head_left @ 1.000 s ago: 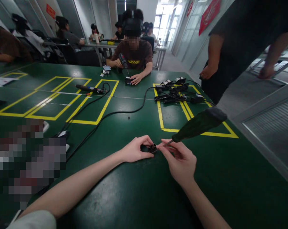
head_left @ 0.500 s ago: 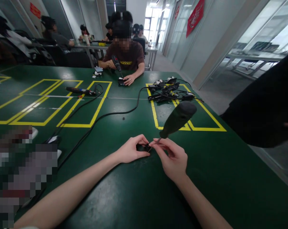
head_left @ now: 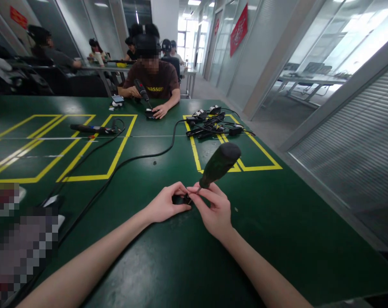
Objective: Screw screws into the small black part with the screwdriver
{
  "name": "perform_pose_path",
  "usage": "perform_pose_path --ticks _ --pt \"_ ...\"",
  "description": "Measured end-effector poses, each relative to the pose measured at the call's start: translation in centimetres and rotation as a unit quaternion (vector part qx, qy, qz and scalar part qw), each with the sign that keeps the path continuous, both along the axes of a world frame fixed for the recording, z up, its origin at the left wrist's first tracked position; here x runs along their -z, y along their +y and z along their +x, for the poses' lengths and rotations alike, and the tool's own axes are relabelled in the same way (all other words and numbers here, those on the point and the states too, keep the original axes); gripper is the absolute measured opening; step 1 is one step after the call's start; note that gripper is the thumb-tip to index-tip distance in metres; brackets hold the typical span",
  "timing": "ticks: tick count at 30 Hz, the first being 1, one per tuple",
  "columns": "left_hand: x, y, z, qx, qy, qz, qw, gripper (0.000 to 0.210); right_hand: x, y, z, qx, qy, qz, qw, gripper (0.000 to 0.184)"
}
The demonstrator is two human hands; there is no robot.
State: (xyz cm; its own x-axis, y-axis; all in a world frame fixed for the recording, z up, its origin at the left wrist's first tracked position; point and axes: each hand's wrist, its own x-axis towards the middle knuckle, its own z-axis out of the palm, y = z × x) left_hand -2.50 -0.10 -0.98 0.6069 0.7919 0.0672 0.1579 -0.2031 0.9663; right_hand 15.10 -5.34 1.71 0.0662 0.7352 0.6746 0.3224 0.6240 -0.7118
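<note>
On the green table, my left hand pinches a small black part between thumb and fingers. Much of the part is hidden by fingertips, so its kind does not show. My right hand is closed, its fingertips round the thin shaft of a screwdriver close to the part. The screwdriver's thick dark handle tilts up and to the right above that hand. Its tip is hidden at the fingers, and I cannot tell whether it touches the part.
A pile of black cables and devices lies at the back right. A long black cable crosses the table. Another corded dark tool lies at the left, near yellow tape outlines. Opposite, a person holds a power screwdriver over a black part.
The view has swung to the right, so everything sits further left in it. A dark shape at the right edge has gone from view. Both hands keep their grips.
</note>
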Motion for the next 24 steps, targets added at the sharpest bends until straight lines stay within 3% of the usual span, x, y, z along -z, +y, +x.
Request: perform_pose_path --ticks 8,17,24 --pt "-0.5 -0.1 0.0 0.025 0.013 -0.022 0.999 0.027 0.8 0.1 0.1 0.005 0.038 -0.018 0.999 0.017" --pt "0.6 0.0 -0.1 0.015 0.006 -0.022 1.0 0.036 0.5 -0.1 0.0 -0.031 0.023 -0.013 0.999 0.018" --pt "0.2 0.0 -0.1 0.015 0.013 -0.022 1.0 0.035 0.4 0.3 0.2 -0.047 0.015 -0.015 0.999 0.015"
